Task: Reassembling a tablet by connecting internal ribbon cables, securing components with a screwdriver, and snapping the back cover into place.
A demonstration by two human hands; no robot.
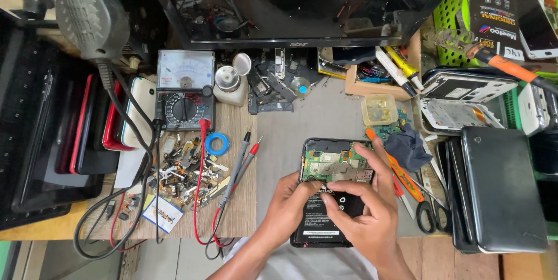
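An opened smartphone point(325, 166) lies back-up on the grey mat point(302, 123), its green circuit board bare at the top and a black battery point(325, 219) below. My left hand point(288, 201) grips the phone's left edge, thumb on the battery's upper corner. My right hand point(366, 210) rests over the battery's right side, its fingertips pressing where the battery meets the board.
An analog multimeter point(185, 91) with red and black probes point(241, 161) sits to the left, beside a pile of small metal parts point(183, 175). Orange-handled tools point(401, 175) and scissors point(429, 213) lie to the right, next to stacked tablets point(500, 193). A monitor point(290, 4) stands behind.
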